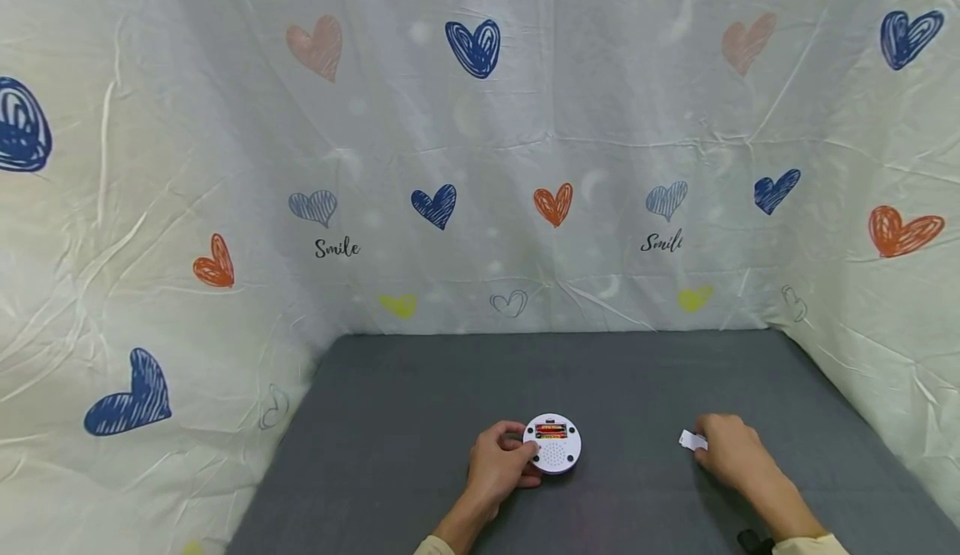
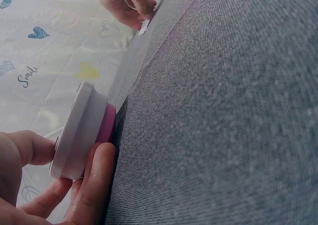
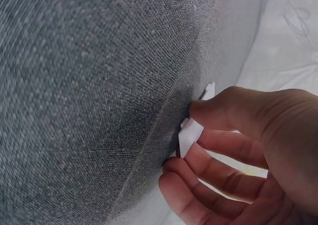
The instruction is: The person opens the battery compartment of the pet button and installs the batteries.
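Note:
A round white device (image 1: 552,444) lies face down on the grey table (image 1: 450,388), its back showing an open battery bay with batteries and a speaker grille. My left hand (image 1: 517,457) grips its left rim; the left wrist view shows the thumb and fingers (image 2: 92,185) curled round the white shell with a pink underside (image 2: 82,130). To the right, my right hand (image 1: 708,447) pinches a small white plastic cover (image 1: 692,440) down at the table surface. In the right wrist view the cover (image 3: 191,133) sits between thumb and fingers (image 3: 218,160).
A crinkled white cloth printed with hearts (image 1: 480,163) walls the table at the back and both sides. The grey table surface (image 2: 223,111) stretches bare between and behind the hands. The right hand (image 2: 126,4) also shows far off in the left wrist view.

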Available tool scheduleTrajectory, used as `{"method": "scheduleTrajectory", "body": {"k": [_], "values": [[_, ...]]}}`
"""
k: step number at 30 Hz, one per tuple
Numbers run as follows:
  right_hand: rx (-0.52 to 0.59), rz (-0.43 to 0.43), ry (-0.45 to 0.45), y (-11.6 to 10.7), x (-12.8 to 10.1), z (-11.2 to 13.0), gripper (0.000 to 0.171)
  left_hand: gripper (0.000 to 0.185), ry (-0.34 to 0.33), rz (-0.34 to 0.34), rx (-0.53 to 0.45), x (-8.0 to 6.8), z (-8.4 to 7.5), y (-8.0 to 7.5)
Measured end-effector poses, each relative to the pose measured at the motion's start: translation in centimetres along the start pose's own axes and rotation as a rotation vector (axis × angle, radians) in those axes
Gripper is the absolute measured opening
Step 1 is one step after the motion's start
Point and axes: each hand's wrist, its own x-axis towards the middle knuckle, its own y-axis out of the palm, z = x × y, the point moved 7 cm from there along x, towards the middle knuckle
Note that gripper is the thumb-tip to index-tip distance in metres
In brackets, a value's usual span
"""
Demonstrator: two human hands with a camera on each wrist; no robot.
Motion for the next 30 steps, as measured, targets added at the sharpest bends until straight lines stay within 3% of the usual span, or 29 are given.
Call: {"method": "scheduleTrajectory", "body": {"k": [4,9,15,19,30], "values": [[-0.019,0.032,0.022,-1.9,-0.9,2.1,0.016,0.033,-0.003,0.004,-0.004,0.0,0.1,0.0],[-0.024,0.042,0.028,-2.2,-1.3,2.5,0.021,0.033,-0.002,0.008,-0.006,-0.1,0.1,0.0],[0.012,0.002,0.023,-2.6,-0.8,2.7,0.012,0.033,-0.007,0.001,-0.002,-0.1,0.0,-0.1],[0.007,-0.021,0.001,-3.0,-0.5,3.1,0.015,0.033,-0.005,0.003,-0.006,-0.1,-0.1,-0.1],[0.007,-0.094,-0.086,-4.3,0.3,5.9,0.008,0.033,-0.002,0.001,-0.009,-0.1,-0.1,0.0]]}}
